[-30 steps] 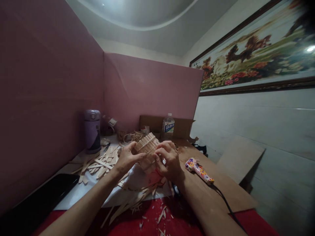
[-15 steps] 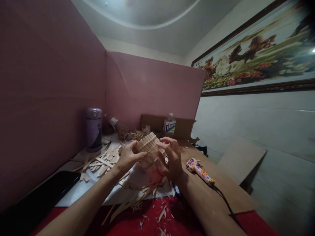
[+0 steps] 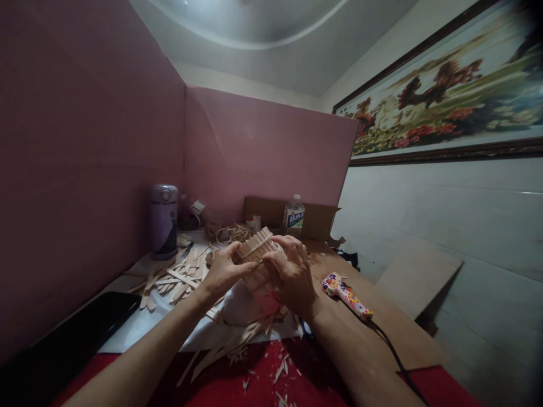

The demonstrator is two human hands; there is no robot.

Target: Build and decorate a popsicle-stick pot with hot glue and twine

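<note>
A small panel of wooden craft sticks (image 3: 257,245), set side by side with a crosswise stick, is held tilted above the table. My left hand (image 3: 224,268) grips its left edge between thumb and fingers. On its right side, my right hand (image 3: 291,270) has thumb and fingers closed on the panel, covering part of it. Loose craft sticks (image 3: 182,278) lie in a pile to the left on white paper. A flower-patterned glue gun (image 3: 348,296) with a black cord rests on brown cardboard at the right.
A purple bottle (image 3: 163,221) stands at the back left, and a clear labelled bottle (image 3: 294,215) at the back. Near the left edge lies a black phone-like object (image 3: 114,310). Wood scraps (image 3: 282,367) litter the red cloth. Twine (image 3: 235,233) sits behind the hands.
My right hand's fingers have closed in on the panel, with the thumb moved slightly up and left. My left hand keeps its hold. The whole view has shifted slightly.
</note>
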